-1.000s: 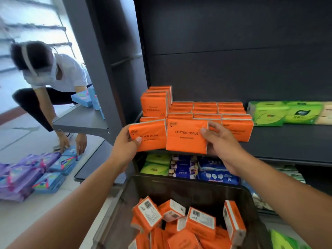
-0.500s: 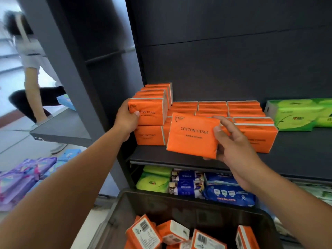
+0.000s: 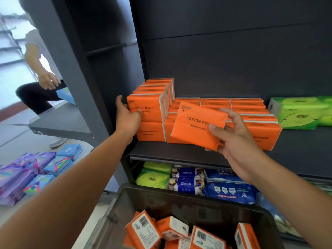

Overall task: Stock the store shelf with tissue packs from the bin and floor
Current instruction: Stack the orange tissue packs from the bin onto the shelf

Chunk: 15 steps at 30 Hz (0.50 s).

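Pinching orange pack (image 3: 196,125) between right fingers (image 3: 225,112); left hand (image 3: 128,118) against stack (image 3: 146,109)

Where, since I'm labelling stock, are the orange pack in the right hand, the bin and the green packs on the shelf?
held orange pack (image 3: 195,126): head view, middle of its printed face.
bin (image 3: 179,207): head view, inner far wall.
green packs (image 3: 298,117): head view, front of the wrap.
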### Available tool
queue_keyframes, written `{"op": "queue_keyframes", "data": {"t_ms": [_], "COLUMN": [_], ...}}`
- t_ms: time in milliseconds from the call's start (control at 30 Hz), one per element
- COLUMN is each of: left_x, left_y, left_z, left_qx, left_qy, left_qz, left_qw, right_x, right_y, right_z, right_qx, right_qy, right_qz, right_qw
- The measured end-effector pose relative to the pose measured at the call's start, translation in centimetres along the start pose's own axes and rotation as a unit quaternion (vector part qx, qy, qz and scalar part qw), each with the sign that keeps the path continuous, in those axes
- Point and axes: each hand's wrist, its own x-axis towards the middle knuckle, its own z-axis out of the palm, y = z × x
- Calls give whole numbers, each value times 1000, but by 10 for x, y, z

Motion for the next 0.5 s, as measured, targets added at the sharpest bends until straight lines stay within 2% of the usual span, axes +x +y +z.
{"op": "queue_keyframes", "data": {"t_ms": [67, 133, 300, 500], "left_x": [-7, -14, -29, -28], "left_y": [1, 0, 0, 5], "left_z": [1, 3, 14, 29], "left_qx": [23, 94, 250, 335], "left_qy": [29, 55, 86, 87], "left_qz": [29, 87, 226, 289], "left_qw": [999, 990, 938, 893], "right_x": [6, 16, 58, 128], "right_y": [-5, -11, -35, -50], "right_z": [4, 7, 17, 29], "right_qx": [-21, -50, -118, -154], "right_qy": [-2, -7, 9, 49], "right_qz": [-14, -32, -86, -130], "right_qw": [1000, 998, 989, 978]}}
